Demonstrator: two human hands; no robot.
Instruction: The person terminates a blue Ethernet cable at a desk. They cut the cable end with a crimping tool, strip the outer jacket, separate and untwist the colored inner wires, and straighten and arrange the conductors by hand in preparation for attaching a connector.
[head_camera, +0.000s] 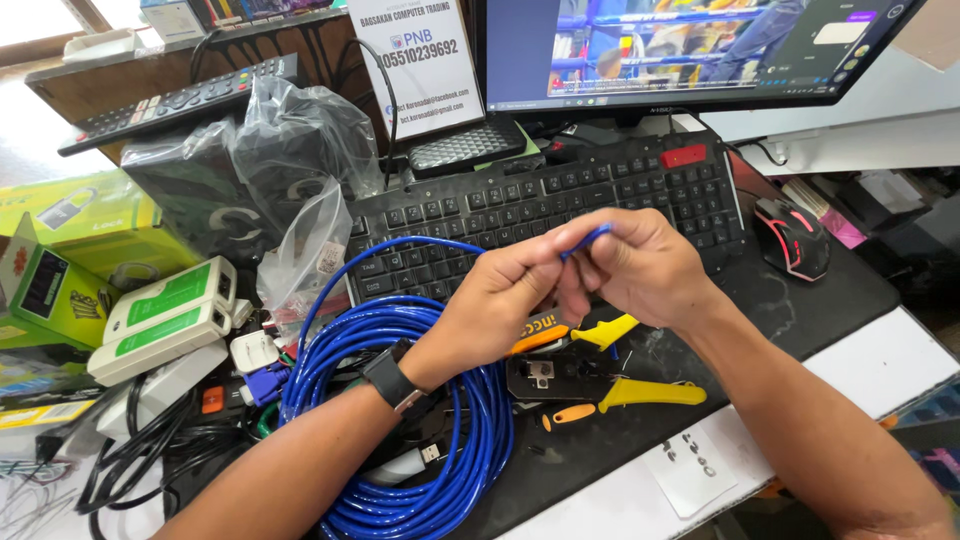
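The counter is crowded, its dark mat carrying most of the gear. At the back stands a monitor with a video on screen, and below it lies a black keyboard, with a black-and-red mouse just to its right. Left of the keyboard sits a black box in a clear plastic bag, and behind that a long remote. At the near left lies a big coil of blue cable, looped on the mat under the left forearm. One strand rises from the coil in an arc over the keyboard's near edge and ends between the two hands. Beside the coil to the left are two white-and-green testers. Below the hands rests a crimper with yellow handles, partly hidden by the left hand.

The left hand, a dark watch at its wrist, is closed around the cable just short of its end. The right hand pinches the cable end between thumb and fingers, above the keyboard's front edge.
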